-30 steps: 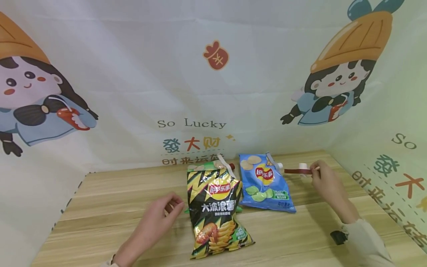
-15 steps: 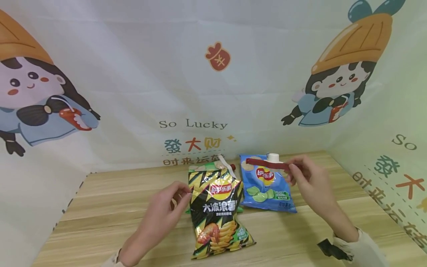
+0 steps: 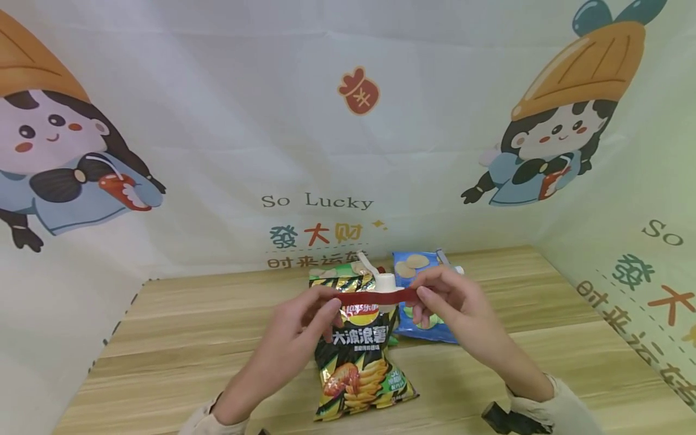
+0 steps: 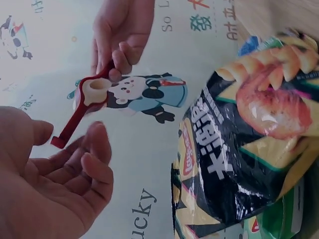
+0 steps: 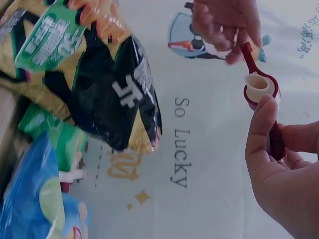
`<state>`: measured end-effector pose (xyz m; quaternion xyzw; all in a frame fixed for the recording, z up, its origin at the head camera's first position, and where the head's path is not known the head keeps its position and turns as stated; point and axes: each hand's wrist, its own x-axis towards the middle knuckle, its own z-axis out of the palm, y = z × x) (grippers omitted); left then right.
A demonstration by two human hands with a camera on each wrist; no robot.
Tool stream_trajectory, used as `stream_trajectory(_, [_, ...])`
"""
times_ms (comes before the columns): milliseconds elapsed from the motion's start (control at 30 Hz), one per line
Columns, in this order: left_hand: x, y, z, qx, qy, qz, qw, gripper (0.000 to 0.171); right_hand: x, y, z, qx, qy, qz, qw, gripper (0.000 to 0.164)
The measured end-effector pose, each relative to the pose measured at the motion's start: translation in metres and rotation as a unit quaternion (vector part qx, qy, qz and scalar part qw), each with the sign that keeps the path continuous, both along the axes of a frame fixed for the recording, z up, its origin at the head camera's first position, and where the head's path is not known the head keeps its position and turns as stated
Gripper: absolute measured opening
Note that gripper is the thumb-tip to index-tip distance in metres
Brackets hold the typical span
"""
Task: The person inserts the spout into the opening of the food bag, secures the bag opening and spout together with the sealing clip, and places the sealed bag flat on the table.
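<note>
A dark red bag clip (image 3: 359,298) with a white pouring spout is held level above the chip bags. My right hand (image 3: 462,308) pinches its right end between thumb and fingers, also plain in the right wrist view, where the spout (image 5: 258,88) shows its round hollow. My left hand (image 3: 293,326) is at the other end, thumb and fingers spread around the clip's tip (image 4: 58,143) with a gap showing in the left wrist view. Below lies a black and yellow chip bag (image 3: 353,362), upright to me, partly behind the clip and fingers.
A blue chip bag (image 3: 415,263) lies to the right, partly behind my right hand, with a white-capped clip at its top. A green bag (image 3: 331,272) shows under the black one, bearing a white clip (image 3: 368,266) with a red cap. A printed cloth (image 3: 261,121) hangs behind the wooden table (image 3: 217,314).
My right hand has carried the red clip leftward and nearer, from beside the blue bag to over the black bag. My left hand has moved right, up to the clip's free end.
</note>
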<state>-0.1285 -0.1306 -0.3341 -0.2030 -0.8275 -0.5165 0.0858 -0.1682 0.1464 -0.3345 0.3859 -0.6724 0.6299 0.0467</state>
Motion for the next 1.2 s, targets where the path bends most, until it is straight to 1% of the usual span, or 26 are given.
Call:
stream_trajectory(67, [0.0, 0.0, 0.001, 0.021, -0.001, -0.01, 0.9997, 0.024, 0.0, -0.005, 0.0, 0.011, -0.007, 0.008, 1.0, 0.017])
stream_trajectory(100, [0.0, 0.0, 0.002, 0.032, -0.001, -0.012, 0.9994, 0.023, 0.001, -0.007, -0.001, 0.021, -0.008, 0.002, 1.0, 0.017])
stream_trajectory(200, [0.001, -0.001, 0.004, 0.053, 0.005, -0.008, 0.9986, 0.022, 0.004, -0.014, -0.001, 0.077, 0.02, -0.047, 0.996, 0.022])
stream_trajectory(300, [0.002, 0.0, 0.004, 0.052, 0.013, -0.003, 0.9986, 0.021, 0.01, -0.022, -0.002, 0.135, 0.064, -0.091, 0.985, 0.033])
stream_trajectory(367, [0.004, 0.002, 0.005, 0.042, 0.017, -0.004, 0.999, 0.02, 0.015, -0.028, -0.003, 0.164, 0.087, -0.098, 0.978, 0.039])
stream_trajectory(433, [0.006, 0.004, 0.004, 0.034, 0.018, -0.002, 0.9993, 0.019, 0.019, -0.033, -0.005, 0.177, 0.093, -0.091, 0.976, 0.041])
stream_trajectory(567, [0.008, 0.006, 0.004, 0.029, 0.011, -0.002, 0.9995, 0.019, 0.02, -0.037, -0.009, 0.185, 0.112, -0.09, 0.972, 0.035])
stream_trajectory(600, [0.008, 0.005, 0.004, 0.029, 0.008, -0.005, 0.9995, 0.02, 0.02, -0.037, -0.009, 0.182, 0.11, -0.087, 0.973, 0.034])
stream_trajectory(667, [0.007, 0.004, 0.003, 0.028, -0.001, -0.019, 0.9994, 0.022, 0.018, -0.036, -0.01, 0.177, 0.112, -0.08, 0.975, 0.033])
stream_trajectory(767, [0.006, 0.002, 0.003, 0.029, -0.016, -0.048, 0.9983, 0.026, 0.017, -0.034, -0.01, 0.17, 0.095, -0.063, 0.979, 0.032])
stream_trajectory(867, [0.003, -0.001, 0.001, 0.041, -0.029, -0.076, 0.9959, 0.027, 0.016, -0.033, -0.01, 0.166, 0.08, -0.052, 0.981, 0.033])
stream_trajectory(967, [0.0, -0.002, -0.002, 0.055, -0.035, -0.092, 0.9936, 0.026, 0.015, -0.032, -0.011, 0.169, 0.073, -0.053, 0.981, 0.034])
stream_trajectory(1133, [-0.003, -0.002, -0.005, 0.083, -0.037, -0.107, 0.9901, 0.024, 0.012, -0.031, -0.012, 0.165, 0.058, -0.05, 0.983, 0.033])
stream_trajectory(1200, [-0.004, -0.002, -0.005, 0.096, -0.036, -0.107, 0.9889, 0.022, 0.011, -0.03, -0.013, 0.156, 0.058, -0.046, 0.985, 0.033])
